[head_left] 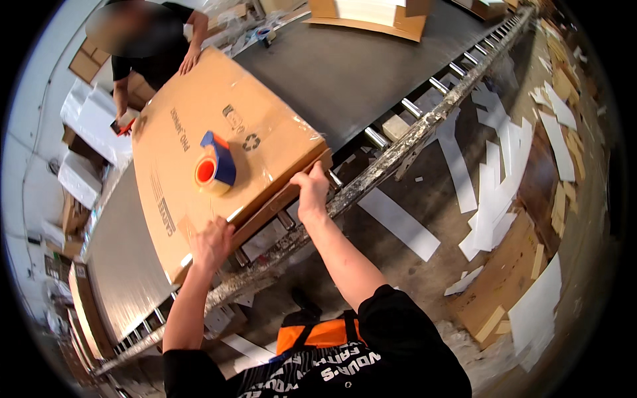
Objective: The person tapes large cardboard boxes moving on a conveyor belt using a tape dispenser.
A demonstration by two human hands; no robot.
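A large, flat cardboard box [199, 126] lies on the conveyor, with clear tape shining along its near edge. My left hand [212, 243] is closed at the near edge, its fingers bent over the top. Farther right, my right hand [312, 192] grips the box's side flap [269, 213] near the right corner, thumb on the upper side. On top of the box rests a tape dispenser [217, 166] with a blue and orange body and an orange core. Neither of my hands touches the dispenser.
Across the box, a co-worker's hand [190, 60] rests on its far edge; the other holds a red and black tool [123, 127]. The belt [298, 73] carries an open carton [371, 26] farther along. A worn rail [398, 149] with rollers borders my side. White strips [491, 192] litter the floor.
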